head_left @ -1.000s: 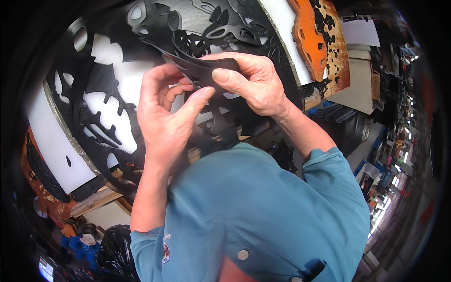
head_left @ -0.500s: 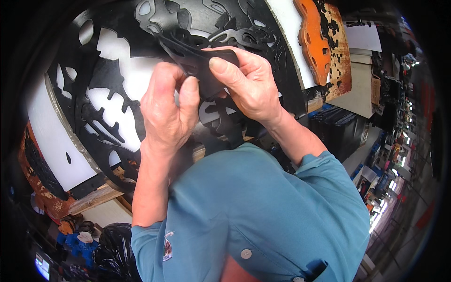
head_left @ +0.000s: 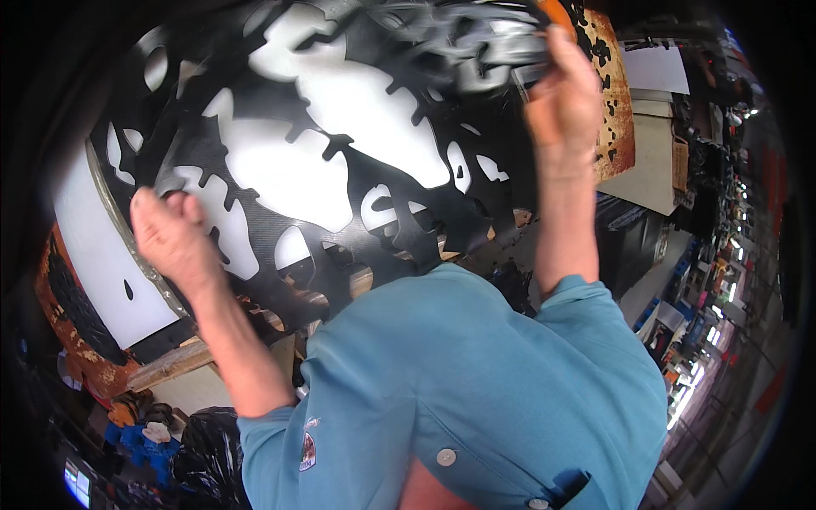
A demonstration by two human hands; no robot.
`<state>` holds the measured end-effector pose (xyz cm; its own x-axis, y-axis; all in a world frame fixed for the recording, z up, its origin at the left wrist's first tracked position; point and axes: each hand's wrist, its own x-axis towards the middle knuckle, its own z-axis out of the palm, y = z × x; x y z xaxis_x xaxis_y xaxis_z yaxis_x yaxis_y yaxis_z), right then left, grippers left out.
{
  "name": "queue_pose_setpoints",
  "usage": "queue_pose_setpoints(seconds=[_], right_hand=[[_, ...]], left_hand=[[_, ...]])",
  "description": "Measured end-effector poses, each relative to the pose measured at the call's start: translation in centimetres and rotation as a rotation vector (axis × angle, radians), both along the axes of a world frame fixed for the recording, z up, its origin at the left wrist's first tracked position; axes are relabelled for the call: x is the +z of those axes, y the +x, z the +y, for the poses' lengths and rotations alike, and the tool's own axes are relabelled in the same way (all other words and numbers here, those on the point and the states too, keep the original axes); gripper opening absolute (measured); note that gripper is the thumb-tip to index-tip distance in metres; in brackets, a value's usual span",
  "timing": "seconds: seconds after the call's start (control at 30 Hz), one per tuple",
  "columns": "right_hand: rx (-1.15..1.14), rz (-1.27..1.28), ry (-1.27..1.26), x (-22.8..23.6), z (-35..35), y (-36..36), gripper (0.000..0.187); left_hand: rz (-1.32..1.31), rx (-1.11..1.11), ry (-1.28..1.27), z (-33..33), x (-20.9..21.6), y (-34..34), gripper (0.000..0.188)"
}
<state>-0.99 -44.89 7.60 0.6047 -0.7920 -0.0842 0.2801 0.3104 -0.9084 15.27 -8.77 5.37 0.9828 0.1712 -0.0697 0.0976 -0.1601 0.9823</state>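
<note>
A large black sheet (head_left: pixel 272 110) full of cut-out openings lies in front of me, with white showing through the holes. My left hand (head_left: pixel 174 242) is over its left side, fingers curled together; whether they pinch anything is hidden. At the far right, my right hand (head_left: pixel 563 106) is closed at the edge of a bundle of black cut-out pieces (head_left: pixel 480 47). Motion smears this bundle, so single shapes in it cannot be told apart.
White boards show at the left edge (head_left: pixel 102 246) of the sheet. An orange piece (head_left: pixel 557 12) and a rusty perforated plate (head_left: pixel 616 93) are beyond my right hand. A wooden beam (head_left: pixel 174 364) and a black plastic bag (head_left: pixel 212 455) are at lower left.
My hands were together at the middle on a black piece; now they are far apart. The bundle of cut pieces has shifted right, uncovering more white openings.
</note>
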Motion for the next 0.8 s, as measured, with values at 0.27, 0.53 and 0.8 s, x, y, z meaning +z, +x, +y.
queue_pose_setpoints(seconds=[0.27, 0.53, 0.8], right_hand=[[-0.290, -0.107, -0.305, 3.0, -19.4, -7.7, 0.015], [-0.373, 0.492, -1.193, 5.7, -7.9, -5.5, 0.021], [0.295, 0.249, -1.515, -1.7, -1.8, -5.3, 0.026]], left_hand=[[0.011, -0.126, -0.043, 6.0, -2.2, 3.3, 0.035], [-0.077, -0.061, -0.266, 2.2, 3.6, -1.9, 0.031], [0.691, -0.998, -0.447, -10.4, 5.8, -13.9, 0.047]])
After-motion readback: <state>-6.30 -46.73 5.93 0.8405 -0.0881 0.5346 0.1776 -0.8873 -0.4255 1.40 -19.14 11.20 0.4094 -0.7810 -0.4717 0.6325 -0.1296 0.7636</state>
